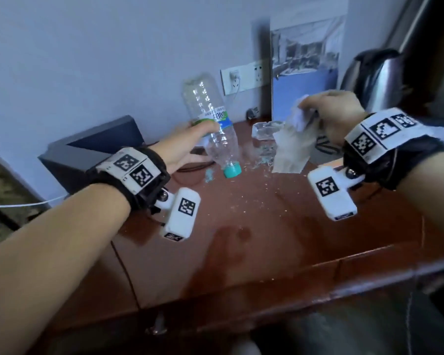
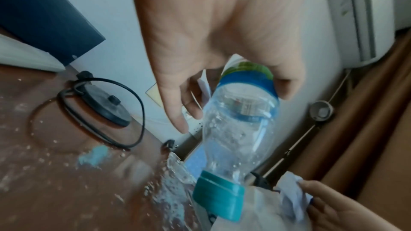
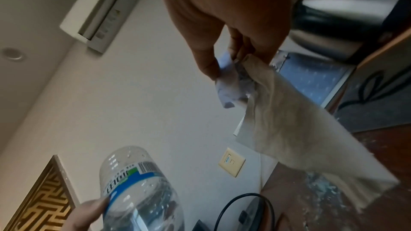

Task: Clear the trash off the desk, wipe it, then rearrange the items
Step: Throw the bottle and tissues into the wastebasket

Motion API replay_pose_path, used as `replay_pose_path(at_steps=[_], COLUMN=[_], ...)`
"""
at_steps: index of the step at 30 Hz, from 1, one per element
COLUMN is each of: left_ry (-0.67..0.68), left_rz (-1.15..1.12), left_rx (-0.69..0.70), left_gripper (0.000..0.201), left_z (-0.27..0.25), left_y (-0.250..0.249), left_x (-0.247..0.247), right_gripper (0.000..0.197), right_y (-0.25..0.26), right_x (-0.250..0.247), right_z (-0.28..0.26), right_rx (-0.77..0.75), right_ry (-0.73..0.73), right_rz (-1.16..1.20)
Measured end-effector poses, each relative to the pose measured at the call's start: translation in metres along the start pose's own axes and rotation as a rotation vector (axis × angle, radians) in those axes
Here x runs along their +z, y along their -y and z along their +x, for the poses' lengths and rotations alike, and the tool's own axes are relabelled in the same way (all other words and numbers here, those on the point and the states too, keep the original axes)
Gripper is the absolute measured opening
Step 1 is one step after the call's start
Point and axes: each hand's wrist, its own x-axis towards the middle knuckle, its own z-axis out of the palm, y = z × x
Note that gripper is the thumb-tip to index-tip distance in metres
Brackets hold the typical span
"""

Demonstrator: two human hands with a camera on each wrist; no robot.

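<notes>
My left hand (image 1: 200, 139) grips an empty clear plastic bottle (image 1: 215, 139) by its green and blue label, held upside down with the teal cap (image 1: 232, 170) just above the reddish-brown desk (image 1: 267, 239). The left wrist view shows the thumb and fingers curled round the bottle (image 2: 240, 120). My right hand (image 1: 310, 108) is raised at the back right. It pinches a crumpled white paper (image 1: 299, 119) together with a beige tissue sheet (image 1: 290, 149) that hangs down to the desk. In the right wrist view, paper (image 3: 229, 85) and tissue (image 3: 289, 120) hang from the fingertips.
Crumbs and blue scraps (image 1: 262, 152) litter the desk's back half. A glass ashtray (image 1: 264, 129) stands behind the tissue, a steel kettle (image 1: 377, 78) at the far right. Its black base with cord (image 2: 104, 106) lies at the back left beside a dark box (image 1: 92, 149).
</notes>
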Motion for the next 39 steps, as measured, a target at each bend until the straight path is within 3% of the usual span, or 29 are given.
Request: replay_pose_path(at_steps=[6,11,15,25,30,34,39], left_ry=[-0.001,0.034,0.09,0.24,0.347,0.398,0.519], left_rz=[0.044,0.07,0.191,0.216,0.232,0.189,0.185], left_rx=[0.039,0.014,0.049,0.145,0.16,0.171,0.178], left_gripper=[0.028,0.021,0.042,0.012,0.043,0.028,0.04], left_z=[-0.043,-0.058,-0.062,-0.059,-0.062,-0.069,-0.081], left_y=[-0.025,-0.041,-0.053,-0.079,-0.088,-0.094,-0.092], left_x=[0.028,0.048,0.074,0.153,0.197,0.234,0.289], right_gripper=[0.01,0.022,0.024,0.02,0.017,0.018,0.019], right_y=[0.015,0.024,0.025,0.022,0.014,0.009,0.006], right_x=[-0.044,-0.076,-0.114,-0.203,-0.242,-0.269,-0.306], right_z=[-0.055,-0.08,-0.101,-0.155,-0.175,-0.194,-0.226], right_rx=[-0.056,-0.072,-0.116,-0.066,-0.033,-0.025,-0.006], right_ry=[-0.087,-0.158,-0.216,-0.325,-0.395,-0.448,-0.536], right_rz=[0.021,0.027,-0.062,-0.202,-0.253,-0.275,-0.298])
